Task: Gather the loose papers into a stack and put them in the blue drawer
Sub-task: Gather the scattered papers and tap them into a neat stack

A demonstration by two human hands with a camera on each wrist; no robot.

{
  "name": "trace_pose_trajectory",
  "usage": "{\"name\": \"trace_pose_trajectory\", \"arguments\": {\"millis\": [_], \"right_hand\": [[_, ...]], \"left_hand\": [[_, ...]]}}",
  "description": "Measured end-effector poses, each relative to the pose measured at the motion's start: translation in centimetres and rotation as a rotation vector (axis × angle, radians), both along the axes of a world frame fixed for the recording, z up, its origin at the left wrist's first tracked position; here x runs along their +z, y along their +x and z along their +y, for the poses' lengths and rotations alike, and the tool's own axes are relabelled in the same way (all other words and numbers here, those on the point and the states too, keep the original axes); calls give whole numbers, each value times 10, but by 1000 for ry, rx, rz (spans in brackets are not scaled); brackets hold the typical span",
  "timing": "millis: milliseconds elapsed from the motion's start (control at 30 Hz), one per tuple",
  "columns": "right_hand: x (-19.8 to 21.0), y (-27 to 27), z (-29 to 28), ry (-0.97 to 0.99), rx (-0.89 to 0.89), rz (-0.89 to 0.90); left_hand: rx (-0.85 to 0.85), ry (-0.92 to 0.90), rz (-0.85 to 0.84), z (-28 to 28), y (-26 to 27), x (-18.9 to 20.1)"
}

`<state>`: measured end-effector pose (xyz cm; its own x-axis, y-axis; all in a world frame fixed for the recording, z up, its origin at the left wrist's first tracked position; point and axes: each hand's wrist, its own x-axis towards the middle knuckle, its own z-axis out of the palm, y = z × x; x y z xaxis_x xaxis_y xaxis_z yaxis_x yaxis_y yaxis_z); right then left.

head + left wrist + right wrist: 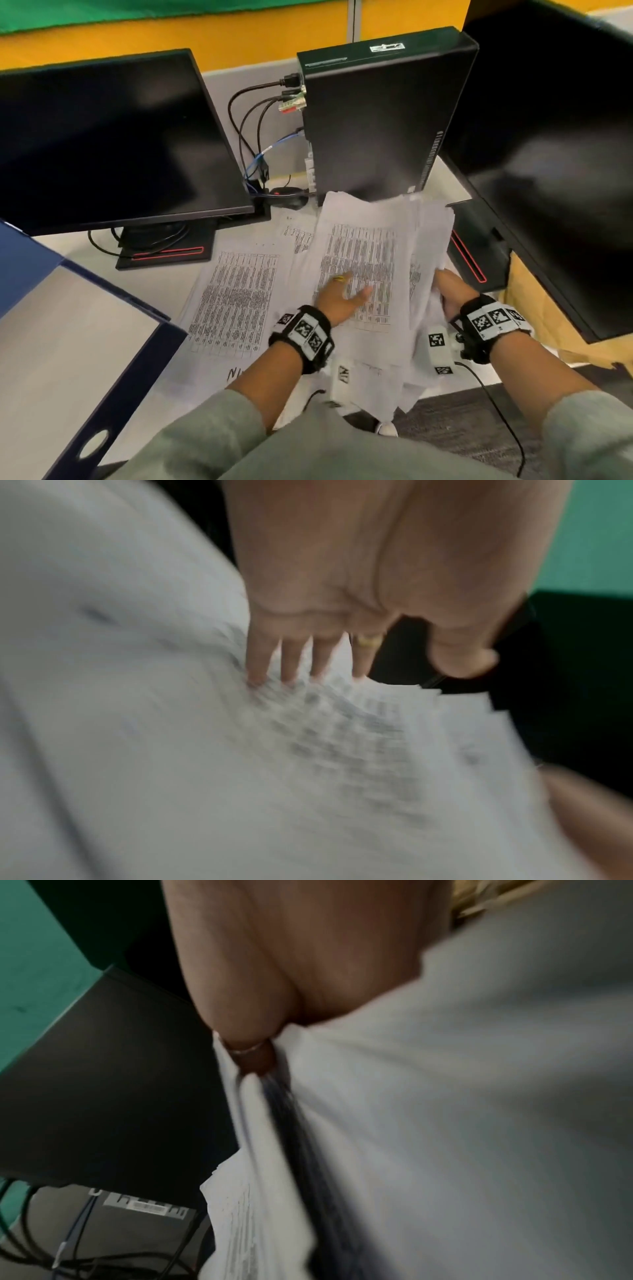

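We see a grey desk (239, 73) carrying two dark monitors, one at left (109, 137) and one at right (555, 154), with a black computer tower (376, 113) upright between them and cables (250, 113) trailing from its back. At lower left sits the blue drawer (113, 370), open, its pale floor showing. A brown envelope (534, 308) lies under the right monitor.

The loose papers (363, 260) are in front of the tower: a thick, uneven sheaf tilted up off the desk, more printed sheets (236, 294) flat on the desk beside and beneath it, just right of the drawer.

Our right hand (452, 287) grips the sheaf's right edge; the right wrist view shows fingers (253, 1058) tucked between the sheets (445, 1096). Our left hand (339, 294) lies flat on the top sheet, fingers straight and slightly spread; in the left wrist view, much blurred, the fingertips (291, 666) touch the printed page (308, 750), the thumb held apart.
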<state>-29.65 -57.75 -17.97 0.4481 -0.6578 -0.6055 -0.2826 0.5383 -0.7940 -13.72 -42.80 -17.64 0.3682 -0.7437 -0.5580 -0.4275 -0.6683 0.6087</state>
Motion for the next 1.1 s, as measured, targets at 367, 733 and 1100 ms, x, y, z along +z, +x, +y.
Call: {"name": "trace_pose_trajectory", "arguments": {"millis": [367,733,1100], "right_hand": [[-18,8,6,-155,117,98],[89,-6,-14,-416,183,-171],[112,-1,-9,-479,347,-384]], "left_hand": [[8,238,-322,17,19,-33],[293,-490,395,8,60,65],[366,-859,189,15,52,126]]}}
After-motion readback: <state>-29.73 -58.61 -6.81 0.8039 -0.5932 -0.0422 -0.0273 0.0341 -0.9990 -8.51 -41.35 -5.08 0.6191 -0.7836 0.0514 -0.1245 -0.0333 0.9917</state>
